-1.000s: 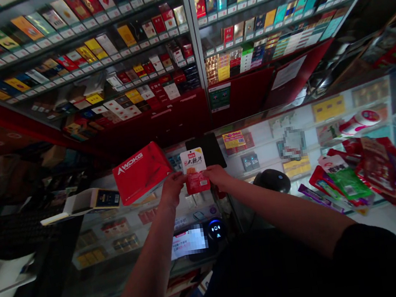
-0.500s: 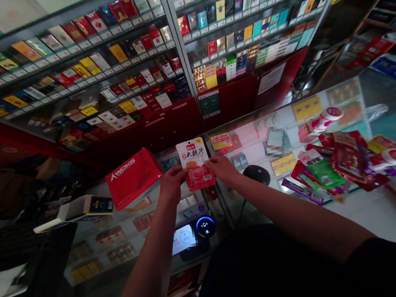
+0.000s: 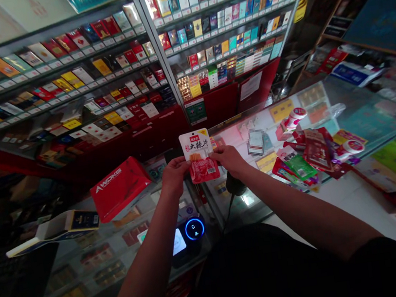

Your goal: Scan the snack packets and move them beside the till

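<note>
A white-and-red snack packet (image 3: 199, 157) is held upright above the glass counter, its printed face toward me. My left hand (image 3: 175, 172) pinches its left edge. On its right edge, the fingers of my right hand (image 3: 229, 160) are closed in the same way. Behind my right wrist sits a dark rounded device (image 3: 236, 186) with a cable, partly hidden. Below my left hand, a payment device (image 3: 194, 228) shows a glowing blue ring, and its lit screen (image 3: 178, 242) is partly covered by my left forearm.
The glass counter (image 3: 373, 109) bears a red box (image 3: 119, 189) at left and an open dark box (image 3: 82, 221) beside it. At right lies a pile of snack packets (image 3: 316, 149) with a white-and-pink tub (image 3: 296, 117). Shelves of cigarette packs (image 3: 126, 57) stand behind.
The packet stays in both hands and has shifted slightly right, up from the counter. My view has turned to the right, so the counter and shelves appear further left.
</note>
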Tool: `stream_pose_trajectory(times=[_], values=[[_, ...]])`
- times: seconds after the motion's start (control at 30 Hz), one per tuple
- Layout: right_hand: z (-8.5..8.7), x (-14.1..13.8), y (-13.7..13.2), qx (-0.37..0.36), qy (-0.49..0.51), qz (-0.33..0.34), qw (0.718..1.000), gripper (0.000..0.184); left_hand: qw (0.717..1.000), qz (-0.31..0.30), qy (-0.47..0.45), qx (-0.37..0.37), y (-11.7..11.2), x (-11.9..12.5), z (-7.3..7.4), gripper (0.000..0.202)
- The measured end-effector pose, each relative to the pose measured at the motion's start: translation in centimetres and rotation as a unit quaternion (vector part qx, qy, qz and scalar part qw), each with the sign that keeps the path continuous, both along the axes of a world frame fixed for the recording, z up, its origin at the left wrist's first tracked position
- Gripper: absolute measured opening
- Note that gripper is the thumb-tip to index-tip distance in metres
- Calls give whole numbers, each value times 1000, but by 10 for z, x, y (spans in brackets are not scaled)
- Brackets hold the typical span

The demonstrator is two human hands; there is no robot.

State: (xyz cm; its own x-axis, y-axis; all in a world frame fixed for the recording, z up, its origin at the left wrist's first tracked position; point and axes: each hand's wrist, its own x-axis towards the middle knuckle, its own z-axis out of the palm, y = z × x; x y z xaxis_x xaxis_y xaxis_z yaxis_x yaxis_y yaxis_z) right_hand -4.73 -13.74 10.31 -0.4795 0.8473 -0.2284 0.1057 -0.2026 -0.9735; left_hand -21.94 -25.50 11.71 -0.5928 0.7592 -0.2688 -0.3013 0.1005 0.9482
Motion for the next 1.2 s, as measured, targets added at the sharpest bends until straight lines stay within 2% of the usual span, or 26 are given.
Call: stream_pose_trajectory(times=[0.17,0.33,0.53,0.73,0.97,1.2], values=[[12,21,11,-2,41,-13,999,18,999,-34,13,11,20,14,5,51],[18,37,24,19,35,-36,999,22,998,-53,28,17,43,22,9,47],[12,52,45,13,39,-69,997,24,997,-70,20,33,71,33,10,47],[11,74,57,6,33,-89,995,23,995,-90,26,19,90,49,8,43],[4,96,64,27,13,-107,994,26,994,-109,-2,14,106,63,-2,47],[-3,107,72,46,-10,-131,990,30,992,-126,9,5,121,68,-12,47]])
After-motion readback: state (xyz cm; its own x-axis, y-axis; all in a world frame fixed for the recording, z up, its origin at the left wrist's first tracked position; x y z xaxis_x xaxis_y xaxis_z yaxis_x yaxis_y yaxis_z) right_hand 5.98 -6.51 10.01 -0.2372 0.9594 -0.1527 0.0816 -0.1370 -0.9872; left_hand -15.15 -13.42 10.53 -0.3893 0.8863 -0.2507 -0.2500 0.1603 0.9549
